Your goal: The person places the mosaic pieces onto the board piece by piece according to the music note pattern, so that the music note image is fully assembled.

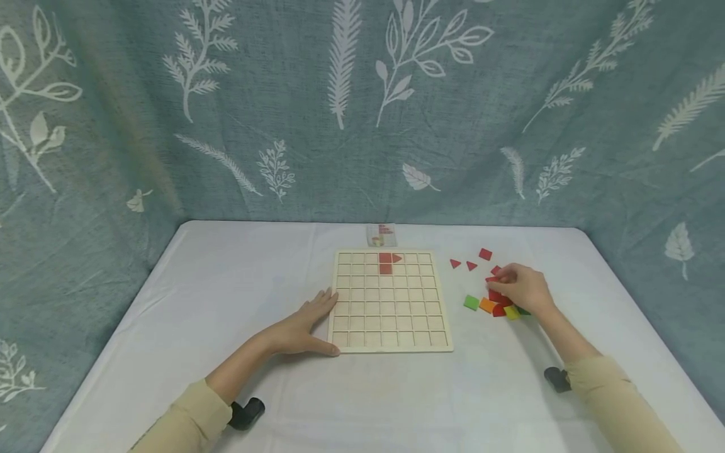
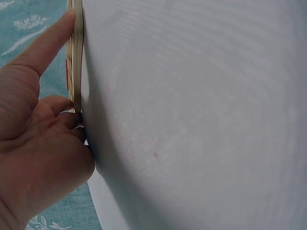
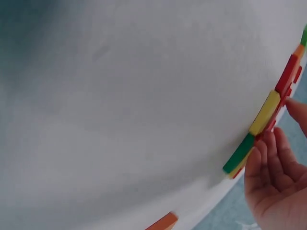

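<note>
Left hand (image 1: 306, 327) lies flat, fingers spread, bracing our grid board (image 1: 391, 301) | right hand (image 1: 518, 288) pinches a red tile (image 1: 491, 279) at the pile right of board | we should lift straight, keeping neighbours undisturbed.

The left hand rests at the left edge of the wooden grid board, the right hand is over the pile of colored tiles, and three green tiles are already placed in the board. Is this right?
Not quite: the placed tiles are red, not green, as the head view shows. The left hand does rest at the left edge of the wooden grid board, and the right hand is over the pile of colored tiles.
</note>
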The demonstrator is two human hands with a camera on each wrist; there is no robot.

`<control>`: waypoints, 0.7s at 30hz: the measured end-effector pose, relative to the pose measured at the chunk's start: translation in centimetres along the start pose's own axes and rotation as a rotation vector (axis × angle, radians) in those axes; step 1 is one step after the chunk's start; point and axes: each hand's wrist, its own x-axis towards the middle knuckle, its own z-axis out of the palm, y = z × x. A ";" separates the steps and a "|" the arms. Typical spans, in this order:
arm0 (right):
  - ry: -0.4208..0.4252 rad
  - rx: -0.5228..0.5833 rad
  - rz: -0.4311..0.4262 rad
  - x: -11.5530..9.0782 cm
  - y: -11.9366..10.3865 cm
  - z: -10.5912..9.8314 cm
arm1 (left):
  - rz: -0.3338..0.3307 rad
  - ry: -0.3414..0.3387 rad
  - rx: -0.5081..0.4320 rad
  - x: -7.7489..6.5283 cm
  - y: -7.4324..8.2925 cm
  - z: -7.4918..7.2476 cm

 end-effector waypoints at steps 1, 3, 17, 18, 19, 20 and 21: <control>0.002 -0.005 -0.002 0.0 -0.1 0.2 | -0.002 0.001 0.000 0.0 0.0 0.0; 0.008 -0.006 0.004 0.0 -0.4 0.5 | -0.001 0.000 -0.003 0.0 0.0 0.0; 0.006 0.087 -0.083 1.0 -3.2 2.2 | 0.012 -0.018 -0.017 -0.2 -0.2 -0.2; -0.005 0.102 -0.087 1.2 -3.7 2.5 | 0.013 -0.017 -0.019 -0.1 -0.2 -0.2; -0.016 0.120 -0.087 1.4 -4.4 2.9 | 0.012 -0.016 -0.019 -0.1 -0.2 -0.2; -0.030 0.139 -0.093 1.7 -5.0 3.2 | 0.010 -0.014 -0.019 -0.1 -0.2 -0.2; -0.044 0.152 -0.098 1.9 -5.7 3.6 | 0.009 -0.013 -0.018 0.0 -0.2 -0.3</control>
